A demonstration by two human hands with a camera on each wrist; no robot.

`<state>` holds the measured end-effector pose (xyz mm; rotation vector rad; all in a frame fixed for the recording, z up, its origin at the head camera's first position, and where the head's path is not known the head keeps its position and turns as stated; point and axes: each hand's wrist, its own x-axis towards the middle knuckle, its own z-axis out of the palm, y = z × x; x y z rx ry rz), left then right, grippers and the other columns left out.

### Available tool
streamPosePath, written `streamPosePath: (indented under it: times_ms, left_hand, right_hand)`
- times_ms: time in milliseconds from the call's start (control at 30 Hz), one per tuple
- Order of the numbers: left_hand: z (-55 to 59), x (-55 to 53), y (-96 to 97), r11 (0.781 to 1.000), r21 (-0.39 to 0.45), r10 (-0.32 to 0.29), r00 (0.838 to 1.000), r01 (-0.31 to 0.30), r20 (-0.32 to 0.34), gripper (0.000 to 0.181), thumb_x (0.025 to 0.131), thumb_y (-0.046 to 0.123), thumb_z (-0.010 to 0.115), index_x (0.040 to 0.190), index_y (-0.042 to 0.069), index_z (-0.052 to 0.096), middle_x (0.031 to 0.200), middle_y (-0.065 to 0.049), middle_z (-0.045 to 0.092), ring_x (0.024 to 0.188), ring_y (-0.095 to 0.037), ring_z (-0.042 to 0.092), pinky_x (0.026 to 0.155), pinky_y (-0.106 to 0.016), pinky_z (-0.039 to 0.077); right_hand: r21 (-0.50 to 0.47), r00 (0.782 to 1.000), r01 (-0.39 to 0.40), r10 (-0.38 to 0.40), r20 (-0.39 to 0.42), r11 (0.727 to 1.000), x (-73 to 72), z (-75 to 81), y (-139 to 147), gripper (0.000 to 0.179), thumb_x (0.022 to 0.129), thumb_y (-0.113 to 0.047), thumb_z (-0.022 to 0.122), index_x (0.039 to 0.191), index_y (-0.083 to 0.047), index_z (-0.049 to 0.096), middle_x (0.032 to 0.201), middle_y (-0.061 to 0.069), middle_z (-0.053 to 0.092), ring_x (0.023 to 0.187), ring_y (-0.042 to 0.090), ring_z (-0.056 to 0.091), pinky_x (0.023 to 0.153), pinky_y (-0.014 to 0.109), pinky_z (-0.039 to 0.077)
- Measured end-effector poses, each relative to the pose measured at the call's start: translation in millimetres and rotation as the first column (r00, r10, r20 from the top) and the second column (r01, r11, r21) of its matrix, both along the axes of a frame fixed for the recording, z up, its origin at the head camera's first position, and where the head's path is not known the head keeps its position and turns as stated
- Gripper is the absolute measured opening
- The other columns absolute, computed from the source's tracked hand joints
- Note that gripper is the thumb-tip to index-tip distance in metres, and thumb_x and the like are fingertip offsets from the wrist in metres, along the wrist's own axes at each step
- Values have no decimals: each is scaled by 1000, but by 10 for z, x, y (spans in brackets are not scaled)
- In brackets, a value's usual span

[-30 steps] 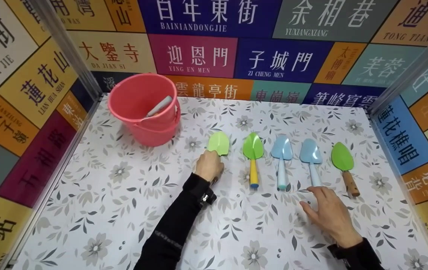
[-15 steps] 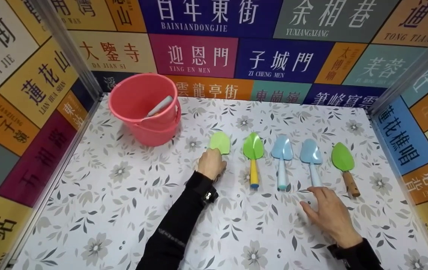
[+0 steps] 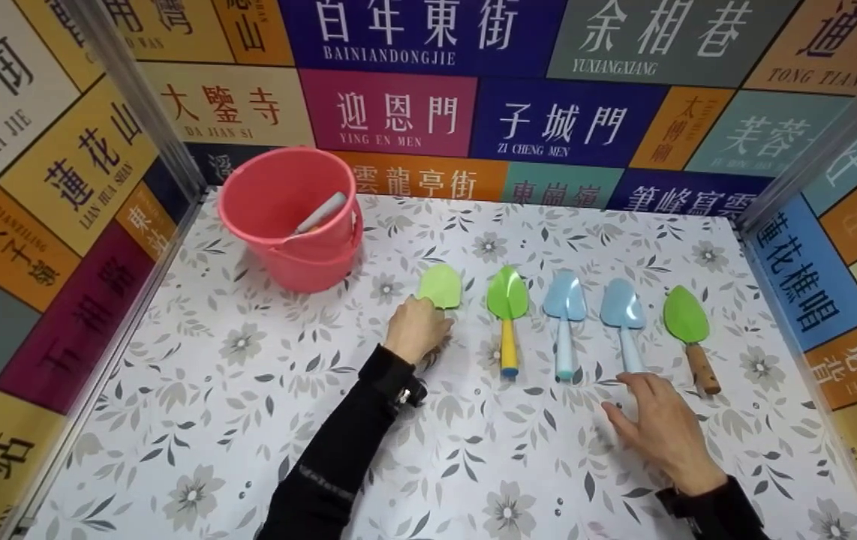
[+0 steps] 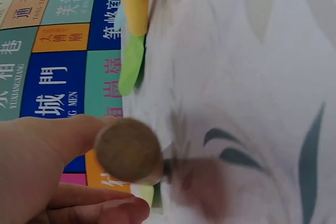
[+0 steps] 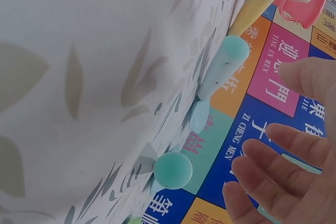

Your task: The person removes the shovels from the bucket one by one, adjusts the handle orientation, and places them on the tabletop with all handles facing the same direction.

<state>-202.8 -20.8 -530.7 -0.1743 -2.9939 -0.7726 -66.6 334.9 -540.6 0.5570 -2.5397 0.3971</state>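
My left hand [image 3: 417, 330] curls over the handle of a trowel with a light green blade [image 3: 440, 283]. In the left wrist view the round end of its brown wooden handle [image 4: 128, 149] sits between thumb and fingers. The head view hides this handle under the hand. My right hand [image 3: 661, 427] has its fingers loosely spread and holds nothing; its fingertips are right by the handle end of a light blue trowel [image 3: 622, 304]. In the right wrist view that trowel's turquoise handle end [image 5: 173, 170] shows beside the fingers.
In the same row lie a green trowel with a yellow handle [image 3: 508, 345], another light blue trowel [image 3: 564, 296] and a green trowel with a wooden handle [image 3: 701, 367]. A pink bucket [image 3: 308, 274] at the back left contains a pale-handled tool [image 3: 321, 213]. Printed walls [image 3: 383, 112] enclose the table.
My left hand has shifted slightly right, then back left, at the light green trowel; the blade has barely moved. The right hand has stayed in place.
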Motion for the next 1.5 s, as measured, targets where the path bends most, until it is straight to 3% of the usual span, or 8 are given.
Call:
streamPosePath:
  times_ms: [167, 400, 667, 800, 967, 1100, 1267, 1500]
  left_hand:
    - [93, 116, -230, 999, 14, -49, 998, 50, -46, 34, 94, 28, 67, 76, 0, 67, 76, -20, 70, 66, -35, 69, 60, -47, 58]
    - [292, 311, -606, 991, -69, -124, 983, 115, -135, 35, 89, 29, 76, 95, -5, 67, 88, -22, 72, 78, -41, 71, 69, -49, 59]
    - [739, 337, -985, 987, -81, -155, 951, 138, -268, 38, 88, 24, 77, 111, -5, 68, 98, -24, 72, 86, -41, 71, 74, -48, 60]
    - [1049, 226, -1188, 989, -45, -145, 946, 138, -291, 34, 89, 19, 75, 109, -7, 66, 97, -25, 71, 88, -41, 71, 76, -47, 60]
    - [1426, 1, -1461, 997, -8, -77, 974, 77, -212, 38, 92, 18, 70, 117, -11, 63, 107, -29, 70, 98, -42, 70, 83, -48, 60]
    - [1630, -254, -1634, 1000, -28, 1, 989, -5, -148, 49, 93, 23, 67, 124, -13, 58, 115, -34, 66, 107, -47, 65, 92, -52, 57]
    - [1749, -540, -1783, 994, -50, 92, 996, -93, -22, 56, 96, 29, 62, 134, -11, 52, 131, -34, 59, 124, -48, 56, 105, -54, 49]
    - [1702, -823, -1852, 987, -104, 137, 984, -125, 115, 57, 96, 35, 60, 131, -10, 54, 130, -33, 60, 124, -46, 56, 107, -54, 47]
  right_hand:
    - [-11, 1000, 17, -17, 23, 1000, -11, 12, -14, 44, 72, -13, 85, 109, 3, 66, 97, 20, 67, 85, 37, 65, 65, 47, 53]
    - [-22, 999, 26, -25, 48, 999, -23, 26, -22, 44, 73, -13, 85, 109, 3, 66, 99, 22, 67, 85, 38, 66, 66, 49, 53]
    - [-10, 998, 22, -21, 51, 1000, -44, 39, -24, 45, 74, -15, 84, 109, 5, 65, 99, 23, 66, 88, 40, 65, 67, 50, 54]
    - [-8, 999, 12, -12, 40, 1000, -60, 39, -29, 46, 73, -16, 84, 109, 5, 65, 99, 24, 66, 88, 41, 65, 67, 51, 54]
    - [-5, 1000, -13, 13, 7, 1000, -86, 21, -27, 46, 72, -17, 82, 108, 6, 64, 96, 24, 66, 85, 41, 64, 65, 50, 53]
    - [-7, 1000, -19, 19, -1, 1000, -92, 25, -24, 45, 73, -17, 81, 108, 6, 64, 95, 23, 65, 84, 40, 64, 65, 49, 53]
    - [0, 1000, -20, 20, 6, 1000, -90, 28, -26, 45, 73, -17, 81, 108, 6, 64, 94, 23, 65, 83, 40, 64, 65, 49, 53]
    - [-3, 1000, -16, 16, 24, 1000, -76, 21, -17, 45, 73, -17, 81, 108, 6, 64, 93, 23, 64, 82, 39, 64, 63, 48, 53]
